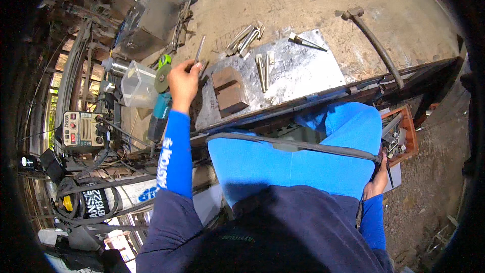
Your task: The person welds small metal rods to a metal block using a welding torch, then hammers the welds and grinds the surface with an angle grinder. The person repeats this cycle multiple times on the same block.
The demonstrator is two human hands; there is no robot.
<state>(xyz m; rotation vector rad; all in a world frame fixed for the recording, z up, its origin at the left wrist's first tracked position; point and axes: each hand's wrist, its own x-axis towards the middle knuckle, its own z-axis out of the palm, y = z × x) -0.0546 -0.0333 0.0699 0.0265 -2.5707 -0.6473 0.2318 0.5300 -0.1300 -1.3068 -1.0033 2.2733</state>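
1. The left hand (183, 81) is closed in a pinch, thumb against fingertips, on a slim metal rod (201, 46) above the bench, near the angle grinder (160, 114).
2. The rod should be light, stiff and smooth, liable to twist between fingertips; a pinch near its lower end suits it.
3. The right hand (375, 184), low beside the blue-covered lap, is curled around a dark handle (379, 161), probably a welding torch, though shadow and fingers hide much of it.
4. That handle should be firm and light, best gripped around its body; its black cable (313, 146), lying across the lap, likely bends but drags.
5. Writing: pale lettering on the blue sleeve (174, 146), handwritten marks on the metal plate (316, 65), bold print on the cylinder (101, 199), and a red display on the welding machine (83, 131).
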